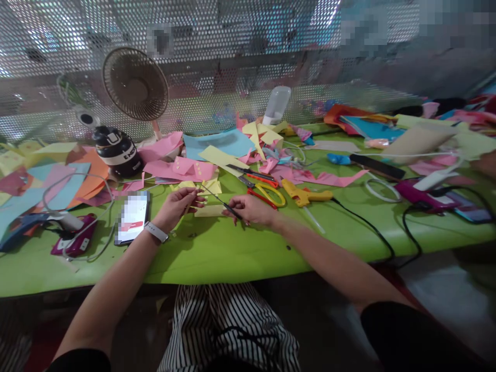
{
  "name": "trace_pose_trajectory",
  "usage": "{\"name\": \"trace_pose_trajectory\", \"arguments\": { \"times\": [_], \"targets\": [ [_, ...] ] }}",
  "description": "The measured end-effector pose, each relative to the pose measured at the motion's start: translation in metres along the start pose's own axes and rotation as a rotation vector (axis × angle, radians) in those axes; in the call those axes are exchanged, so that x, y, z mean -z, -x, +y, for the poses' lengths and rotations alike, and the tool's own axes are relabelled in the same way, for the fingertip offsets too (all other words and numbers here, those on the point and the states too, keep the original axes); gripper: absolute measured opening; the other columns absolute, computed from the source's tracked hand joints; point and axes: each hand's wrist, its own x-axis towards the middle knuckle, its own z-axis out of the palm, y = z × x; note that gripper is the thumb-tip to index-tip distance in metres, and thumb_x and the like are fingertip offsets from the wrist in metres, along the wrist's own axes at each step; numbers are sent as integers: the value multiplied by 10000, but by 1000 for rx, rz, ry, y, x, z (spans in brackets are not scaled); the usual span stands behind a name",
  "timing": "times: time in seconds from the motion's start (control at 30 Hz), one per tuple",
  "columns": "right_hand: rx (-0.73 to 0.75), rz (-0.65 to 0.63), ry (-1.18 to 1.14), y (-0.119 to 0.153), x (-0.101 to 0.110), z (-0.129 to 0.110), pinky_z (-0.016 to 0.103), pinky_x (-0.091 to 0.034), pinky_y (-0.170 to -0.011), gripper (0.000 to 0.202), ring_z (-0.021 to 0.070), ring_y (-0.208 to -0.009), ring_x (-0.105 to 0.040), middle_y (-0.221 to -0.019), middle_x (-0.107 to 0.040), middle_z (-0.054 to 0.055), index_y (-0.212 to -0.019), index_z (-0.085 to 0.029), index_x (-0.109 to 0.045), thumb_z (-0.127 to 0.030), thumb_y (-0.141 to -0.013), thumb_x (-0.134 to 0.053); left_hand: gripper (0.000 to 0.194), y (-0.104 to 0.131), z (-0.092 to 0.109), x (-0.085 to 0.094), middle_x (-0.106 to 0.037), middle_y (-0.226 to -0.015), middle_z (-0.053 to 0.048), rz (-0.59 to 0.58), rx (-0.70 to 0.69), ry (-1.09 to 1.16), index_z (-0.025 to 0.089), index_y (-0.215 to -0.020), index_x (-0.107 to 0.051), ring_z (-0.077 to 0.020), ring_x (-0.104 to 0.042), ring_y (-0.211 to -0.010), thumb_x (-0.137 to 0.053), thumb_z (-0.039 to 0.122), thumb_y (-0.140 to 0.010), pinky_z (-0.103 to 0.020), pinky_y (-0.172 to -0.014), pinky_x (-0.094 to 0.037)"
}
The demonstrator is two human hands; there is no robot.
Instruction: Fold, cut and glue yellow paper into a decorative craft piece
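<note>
Over the front middle of the table, my left hand (180, 204), with a white watch band on the wrist, is closed in a pinch on a small strip of yellow paper (187, 210). My right hand (250, 209) is closed around a slim, pointed tool (228, 207) with a dark grip; its exact kind is unclear. The tool's thin tip reaches left, close to my left fingertips. Beneath the tool lies a pale yellow paper piece (209, 211). Behind my right hand are red-and-yellow scissors (271, 194) and a dark-bladed cutter (256, 174).
A yellow glue gun (304, 194) with a black cord lies to the right. On the left are a phone (133, 217), a purple power strip (77, 235), a black bottle (118, 152) and a fan (135, 85). Coloured paper scraps (186, 169) cover the back of the green table (186, 266).
</note>
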Motion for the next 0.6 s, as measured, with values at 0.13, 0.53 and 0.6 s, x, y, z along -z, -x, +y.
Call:
{"name": "trace_pose_trajectory", "arguments": {
  "times": [0.13, 0.53, 0.6],
  "targets": [
    [1, -3, 15, 2, -1, -2, 228, -347, -401, 486, 68, -454, -467, -642, -659, 3, -810, -179, -608, -603, -700, -820, 227, -2, -2, 0, -774, -832, -46, 3, 6, -17, 156, -923, -697, -99, -701, -670, -798, 333, -821, -180, -588, -501],
    [4, 50, 40, -2, 0, 3, 239, -306, -393, 495, 62, -423, -430, -629, -657, 2, -782, -186, -589, -611, -685, -824, 215, -2, 0, -1, -755, -799, -37, 11, -22, 22, 138, -942, -697, -77, -675, -591, -809, 267, -811, -138, -473, -434],
    [-5, 36, 51, -2, 1, 3, 244, -312, -394, 476, 62, -417, -424, -629, -660, 4, -784, -188, -587, -598, -704, -816, 172, -2, 1, -1, -754, -790, -36, 17, -19, 29, 137, -925, -696, -73, -670, -583, -791, 244, -828, -137, -469, -430]
  ]
}}
